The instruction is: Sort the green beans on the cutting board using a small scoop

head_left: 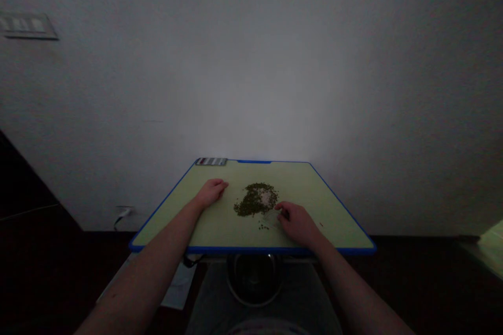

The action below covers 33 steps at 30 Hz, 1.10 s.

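Observation:
A heap of small green grains (253, 201) mixed with a patch of white grains (266, 197) lies in the middle of a pale green tabletop with a blue rim (251, 249). My left hand (211, 191) rests on the table to the left of the heap, fingers curled loosely, holding nothing that I can see. My right hand (297, 222) sits just right of the heap, its fingertips pinched together at the heap's edge; what they pinch is too small to make out. A few stray green grains (263, 227) lie beside it.
A round metal bowl (254, 277) sits below the table's front edge, between my arms. A small striped strip (211, 161) lies at the far left corner of the table. A white wall stands behind, with a switch plate (26, 26) and a low socket with a cable (123, 213).

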Available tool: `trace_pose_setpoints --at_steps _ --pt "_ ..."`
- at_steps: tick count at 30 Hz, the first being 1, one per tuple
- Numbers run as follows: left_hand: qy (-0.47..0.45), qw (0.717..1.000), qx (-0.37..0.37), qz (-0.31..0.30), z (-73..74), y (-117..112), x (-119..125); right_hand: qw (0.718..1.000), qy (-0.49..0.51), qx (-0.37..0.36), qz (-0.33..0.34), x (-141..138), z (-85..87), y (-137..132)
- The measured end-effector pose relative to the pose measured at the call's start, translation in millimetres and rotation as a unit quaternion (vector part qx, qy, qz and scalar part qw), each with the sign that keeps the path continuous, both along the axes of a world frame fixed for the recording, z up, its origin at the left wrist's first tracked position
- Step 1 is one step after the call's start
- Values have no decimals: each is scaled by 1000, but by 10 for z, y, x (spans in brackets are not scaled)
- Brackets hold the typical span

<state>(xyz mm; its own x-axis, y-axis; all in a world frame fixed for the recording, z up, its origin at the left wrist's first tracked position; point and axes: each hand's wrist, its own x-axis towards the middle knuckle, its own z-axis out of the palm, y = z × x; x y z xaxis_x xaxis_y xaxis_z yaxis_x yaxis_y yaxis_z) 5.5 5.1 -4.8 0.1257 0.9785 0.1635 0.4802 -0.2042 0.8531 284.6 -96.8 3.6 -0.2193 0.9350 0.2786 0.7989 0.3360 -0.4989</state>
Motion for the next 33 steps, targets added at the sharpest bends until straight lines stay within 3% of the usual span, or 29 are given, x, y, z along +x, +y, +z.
trace_pose_setpoints --at_steps 8,17,23,26,31,33 --pt "0 1000 2 -5 -36 32 -31 998 13 11 -57 -69 -93 -21" --pt "1 1000 9 -1 -73 50 -54 988 -1 5 -152 365 -99 77" --pt "2 1000 5 0 -74 57 -63 984 -5 17 -179 560 -68 192" --pt "-4 1000 10 -4 -76 58 -67 990 -2 27 -138 540 -16 201" --pt "-1 1000 2 -8 -60 44 -53 999 -2 23 28 313 61 140" --pt "-6 1000 -6 -7 -43 30 -40 998 -13 29 61 191 68 133"
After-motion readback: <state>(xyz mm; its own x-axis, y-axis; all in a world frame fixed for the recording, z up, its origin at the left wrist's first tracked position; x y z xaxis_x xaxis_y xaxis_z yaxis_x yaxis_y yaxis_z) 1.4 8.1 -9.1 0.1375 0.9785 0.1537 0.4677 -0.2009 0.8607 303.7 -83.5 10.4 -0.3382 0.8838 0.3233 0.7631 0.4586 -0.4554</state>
